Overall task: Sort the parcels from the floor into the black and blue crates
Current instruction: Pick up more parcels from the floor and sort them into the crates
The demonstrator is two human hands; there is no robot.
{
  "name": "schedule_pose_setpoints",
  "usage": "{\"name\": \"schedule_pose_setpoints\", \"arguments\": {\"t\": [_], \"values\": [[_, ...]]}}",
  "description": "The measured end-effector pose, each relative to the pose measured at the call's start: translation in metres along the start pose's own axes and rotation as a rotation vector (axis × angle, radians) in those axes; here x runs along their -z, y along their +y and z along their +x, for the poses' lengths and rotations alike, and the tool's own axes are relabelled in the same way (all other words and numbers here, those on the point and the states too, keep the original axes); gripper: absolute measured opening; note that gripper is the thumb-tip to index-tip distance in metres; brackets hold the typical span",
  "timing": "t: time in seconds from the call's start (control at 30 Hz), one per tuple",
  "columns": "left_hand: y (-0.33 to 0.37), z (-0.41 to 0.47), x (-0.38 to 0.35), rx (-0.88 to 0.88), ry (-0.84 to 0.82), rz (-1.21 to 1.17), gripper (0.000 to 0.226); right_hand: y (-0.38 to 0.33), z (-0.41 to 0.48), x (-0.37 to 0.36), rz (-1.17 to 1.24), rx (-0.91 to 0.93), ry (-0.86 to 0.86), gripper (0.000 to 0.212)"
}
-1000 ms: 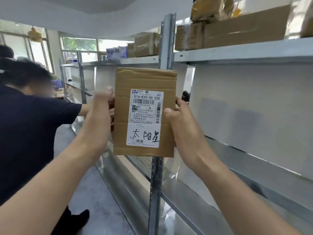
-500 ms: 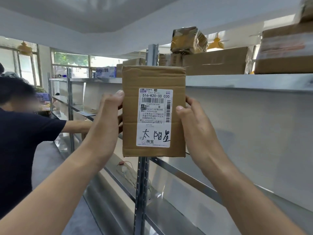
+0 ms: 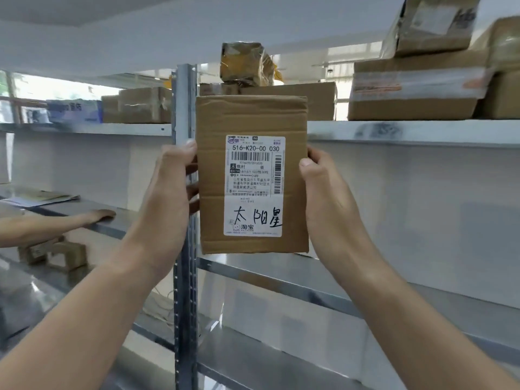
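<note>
Left hand (image 3: 168, 190) and right hand (image 3: 326, 192) grip the upright parcel (image 3: 251, 175).

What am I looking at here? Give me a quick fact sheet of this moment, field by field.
Held item: cardboard parcel, upright, label facing the camera
Left hand: grips the parcel's left edge
Right hand: grips its right edge
Label: white shipping label, printed 516-K20-00 030, handwriting below
Behind: metal shelving; top shelf holds more boxes
Someone else: another person's hand rests on a lower shelf, at left
Crates: none in view
</note>
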State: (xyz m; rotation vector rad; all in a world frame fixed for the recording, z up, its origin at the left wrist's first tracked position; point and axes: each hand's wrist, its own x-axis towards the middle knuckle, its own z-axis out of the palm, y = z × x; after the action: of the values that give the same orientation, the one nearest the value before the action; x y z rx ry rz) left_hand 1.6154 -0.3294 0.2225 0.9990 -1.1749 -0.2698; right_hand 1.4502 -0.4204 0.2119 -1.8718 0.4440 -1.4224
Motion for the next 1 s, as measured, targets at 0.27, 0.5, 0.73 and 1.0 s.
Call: {"name": "schedule_pose_setpoints", "arguments": {"t": [0.27,0.5,0.73,1.0], "values": [[0.000,-0.007,-0.013,0.045,-0.278,-0.247,0.061,-0.043,-0.061,0.001,-0.287,-0.069,0.321,0.038],[0.026,-0.053,-0.064,0.094,-0.480,-0.487,0.045,-0.101,-0.138,0.039,-0.533,-0.063,0.550,0.053],[0.061,-0.132,-0.120,0.198,-0.661,-0.638,0.049,-0.157,-0.232,0.087,-0.695,-0.103,0.706,0.049],[0.095,-0.248,-0.173,0.324,-0.830,-0.726,0.062,-0.190,-0.349,0.136,-0.746,-0.275,0.905,0.067]]}}
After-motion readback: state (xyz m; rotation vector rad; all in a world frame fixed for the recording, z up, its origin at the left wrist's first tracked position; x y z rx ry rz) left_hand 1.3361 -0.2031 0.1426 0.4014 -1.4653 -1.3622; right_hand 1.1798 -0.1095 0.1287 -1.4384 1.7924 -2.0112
